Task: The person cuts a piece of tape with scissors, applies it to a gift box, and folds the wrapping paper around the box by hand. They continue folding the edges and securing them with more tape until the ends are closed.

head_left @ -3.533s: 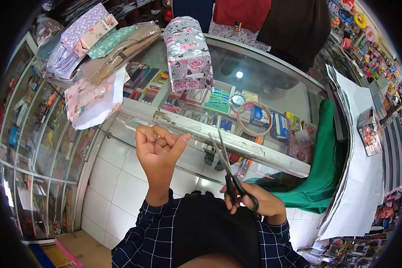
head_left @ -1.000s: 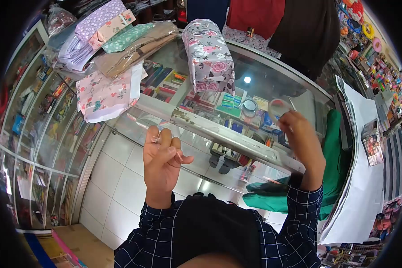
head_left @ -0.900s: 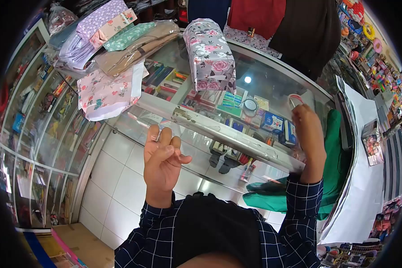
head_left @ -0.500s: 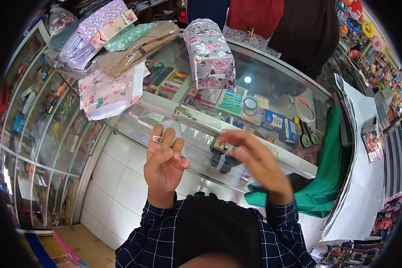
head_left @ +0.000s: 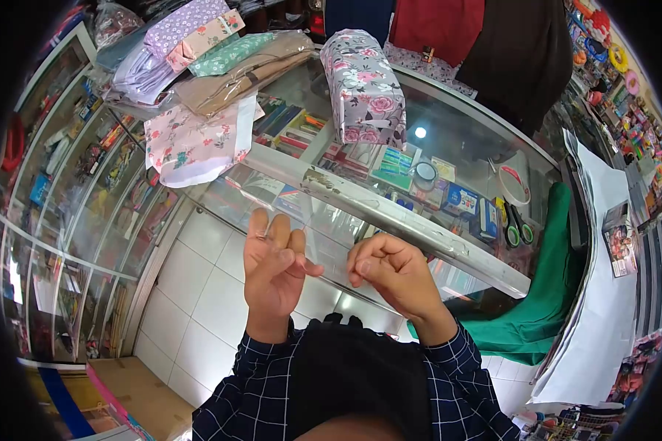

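Observation:
My left hand (head_left: 273, 268) is raised in front of the glass counter, palm toward me, with the thumb bent in against the fingers. A small clear, shiny strip (head_left: 262, 234), which looks like tape, shows at its fingers. To its right, my right hand (head_left: 396, 273) is closed, its thumb and fingertips pressed together; anything inside is hidden. Neither hand touches the counter (head_left: 419, 224). On the glass beyond stands a box wrapped in grey floral paper (head_left: 368, 92). Left of it lies a piece of pink floral paper (head_left: 191, 143) with a white underside.
Plastic-wrapped folded clothes (head_left: 235, 73) are piled at the back left. Scissors (head_left: 518, 224) and a tape roll (head_left: 425, 175) appear in the counter area. Green cloth (head_left: 541, 294) hangs over its right end, beside large white sheets (head_left: 603, 294). A glass cabinet (head_left: 73, 213) stands left.
My right hand has slowed, moved slightly down and curled its fingers closed. My left hand keeps nearly the same pose. The view has shifted a little, so the counter appears farther right.

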Available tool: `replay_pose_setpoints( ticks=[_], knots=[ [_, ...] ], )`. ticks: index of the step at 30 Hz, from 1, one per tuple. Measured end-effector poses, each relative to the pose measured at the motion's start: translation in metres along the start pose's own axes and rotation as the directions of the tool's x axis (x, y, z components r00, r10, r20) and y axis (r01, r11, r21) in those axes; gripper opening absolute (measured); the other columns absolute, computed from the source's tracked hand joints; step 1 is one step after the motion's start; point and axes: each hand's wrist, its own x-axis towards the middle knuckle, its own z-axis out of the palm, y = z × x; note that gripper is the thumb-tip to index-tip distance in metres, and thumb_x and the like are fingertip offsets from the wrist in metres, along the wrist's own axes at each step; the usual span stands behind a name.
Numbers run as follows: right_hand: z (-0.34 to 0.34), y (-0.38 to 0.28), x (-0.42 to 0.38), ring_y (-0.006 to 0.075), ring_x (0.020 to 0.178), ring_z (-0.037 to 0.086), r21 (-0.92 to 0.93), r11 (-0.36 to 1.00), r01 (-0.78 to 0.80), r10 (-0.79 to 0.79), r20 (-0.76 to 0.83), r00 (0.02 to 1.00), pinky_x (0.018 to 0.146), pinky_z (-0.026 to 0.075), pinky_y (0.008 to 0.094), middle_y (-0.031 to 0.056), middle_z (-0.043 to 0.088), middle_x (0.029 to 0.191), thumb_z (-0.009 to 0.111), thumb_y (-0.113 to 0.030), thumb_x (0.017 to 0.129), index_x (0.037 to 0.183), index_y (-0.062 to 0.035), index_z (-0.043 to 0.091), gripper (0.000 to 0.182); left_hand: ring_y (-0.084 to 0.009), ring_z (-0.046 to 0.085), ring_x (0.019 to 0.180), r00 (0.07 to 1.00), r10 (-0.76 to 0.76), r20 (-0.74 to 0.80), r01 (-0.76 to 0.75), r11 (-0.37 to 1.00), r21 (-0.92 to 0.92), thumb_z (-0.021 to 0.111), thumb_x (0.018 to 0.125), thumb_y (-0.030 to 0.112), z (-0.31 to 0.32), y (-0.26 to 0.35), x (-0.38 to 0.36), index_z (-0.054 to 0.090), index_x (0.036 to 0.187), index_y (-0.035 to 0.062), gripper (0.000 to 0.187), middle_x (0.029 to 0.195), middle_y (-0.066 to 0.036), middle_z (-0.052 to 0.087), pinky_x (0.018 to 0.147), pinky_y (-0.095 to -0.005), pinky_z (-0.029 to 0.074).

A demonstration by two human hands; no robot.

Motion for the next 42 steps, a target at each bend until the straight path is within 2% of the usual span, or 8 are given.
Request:
replay_pose_setpoints(
  ticks=[5, 7, 10, 14, 23, 32, 36, 42],
  knots=[
    [-0.006, -0.029, -0.012, 0.0098, 0.082, 0.056, -0.172, 0.979, 0.113, -0.115, -0.001, 0.993, 0.074, 0.047, 0.0231, 0.0074, 0.06, 0.094, 0.058, -0.003, 0.09, 0.096, 0.0016, 0.056, 0.008, -0.0228, 0.063, 0.074, 0.995, 0.096, 0.03, -0.1, 0.981, 0.167, 0.052, 0.086, 0.004, -0.005, 0.001, 0.01, 0.029, 0.092, 0.0083, 0.024, 0.076, -0.008, 0.048, 0.071, -0.0472, 0.06],
    [0.0, -0.038, -0.016, 0.0097, 0.079, 0.056, -0.286, 0.942, 0.175, -0.196, -0.044, 0.98, 0.072, 0.046, 0.023, 0.0066, 0.061, 0.091, 0.06, -0.001, 0.088, 0.094, 0.0015, 0.057, 0.007, -0.026, 0.065, 0.073, 0.99, 0.107, 0.094, -0.131, 0.943, 0.305, 0.049, 0.09, 0.007, -0.013, 0.002, 0.018, 0.029, 0.091, 0.0079, 0.02, 0.076, -0.011, 0.052, 0.069, -0.0455, 0.06],
    [0.001, -0.049, -0.018, 0.0113, 0.076, 0.057, -0.741, 0.62, 0.258, -0.389, -0.004, 0.921, 0.069, 0.046, 0.0238, 0.0066, 0.061, 0.086, 0.062, 0.0, 0.085, 0.092, 0.0009, 0.059, 0.008, -0.0304, 0.068, 0.069, 0.991, 0.038, 0.127, -0.094, 0.877, 0.472, 0.047, 0.095, 0.019, -0.01, 0.006, 0.033, 0.03, 0.092, 0.0077, 0.021, 0.073, -0.011, 0.055, 0.061, -0.0413, 0.061],
    [0.009, -0.065, -0.02, 0.015, 0.075, 0.058, -0.805, 0.527, 0.272, -0.439, 0.016, 0.898, 0.066, 0.045, 0.0249, 0.008, 0.062, 0.084, 0.063, 0.001, 0.083, 0.089, 0.0013, 0.059, 0.008, -0.0351, 0.068, 0.072, 0.989, -0.039, 0.144, -0.044, 0.845, 0.533, 0.044, 0.098, 0.025, -0.001, 0.013, 0.044, 0.032, 0.092, 0.0073, 0.023, 0.076, -0.015, 0.058, 0.048, -0.0334, 0.06],
    [-0.002, -0.073, -0.023, 0.0146, 0.074, 0.057, -0.862, 0.435, 0.259, -0.422, 0.058, 0.905, 0.059, 0.044, 0.0245, 0.0074, 0.059, 0.084, 0.06, 0.0, 0.085, 0.092, 0.0008, 0.058, 0.007, -0.0357, 0.068, 0.081, 0.953, -0.24, 0.187, 0.11, 0.844, 0.525, 0.046, 0.097, 0.017, 0.001, 0.022, 0.047, 0.039, 0.088, 0.0055, 0.017, 0.09, -0.021, 0.063, 0.041, -0.0257, 0.055],
    [-0.016, -0.094, -0.04, 0.0104, 0.07, 0.055, -0.865, 0.425, 0.268, -0.515, 0.013, 0.857, 0.057, 0.044, 0.0215, 0.0072, 0.058, 0.086, 0.06, 0.002, 0.085, 0.089, 0.001, 0.058, 0.005, -0.0351, 0.064, 0.099, 0.884, -0.427, 0.192, 0.236, 0.761, 0.604, 0.061, 0.086, 0.009, -0.011, 0.028, 0.044, 0.051, 0.079, 0.0044, 0.013, 0.1, -0.011, 0.053, 0.04, -0.0217, 0.054],
    [-0.02, -0.094, -0.042, 0.01, 0.071, 0.056, -0.805, 0.528, 0.269, -0.521, -0.057, 0.852, 0.06, 0.047, 0.0223, 0.0064, 0.059, 0.085, 0.062, 0.002, 0.084, 0.09, 0.0013, 0.058, 0.007, -0.0139, 0.06, 0.084, 0.978, -0.193, 0.074, 0.067, 0.636, 0.769, 0.066, 0.083, 0.006, 0.004, 0.014, 0.045, 0.054, 0.079, 0.0033, 0.012, 0.096, -0.007, 0.054, 0.053, -0.0205, 0.05],
    [-0.029, -0.07, -0.014, 0.012, 0.071, 0.056, -0.846, 0.404, 0.347, -0.545, 0.082, 0.834, 0.06, 0.046, 0.0246, 0.0065, 0.058, 0.081, 0.066, 0.001, 0.08, 0.087, 0.0007, 0.058, 0.011, -0.0087, 0.051, 0.071, 0.983, 0.171, 0.074, -0.157, 0.55, 0.82, 0.069, 0.078, 0.0, -0.003, 0.001, 0.076, 0.05, 0.074, 0.0049, 0.02, 0.084, -0.005, 0.057, 0.06, -0.0212, 0.04]
  ],
)
